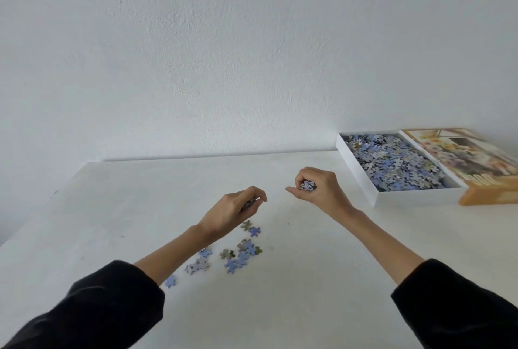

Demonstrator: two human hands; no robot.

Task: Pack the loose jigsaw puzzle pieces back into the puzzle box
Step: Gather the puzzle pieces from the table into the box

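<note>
Several loose blue and grey puzzle pieces (238,256) lie scattered on the white table, below and between my arms. My left hand (238,207) hovers just above them, its curled fingers holding a few pieces. My right hand (316,187) is raised further right and grips a small bunch of pieces in curled fingers. The open white puzzle box (361,180) stands at the right by the wall, filled with many pieces. My right hand is a short way left of the box's near corner.
The box lid (471,158), printed with a flower picture, lies face up against the box's right side. The white table (280,306) meets a plain white wall at the back; its left edge runs diagonally at the left.
</note>
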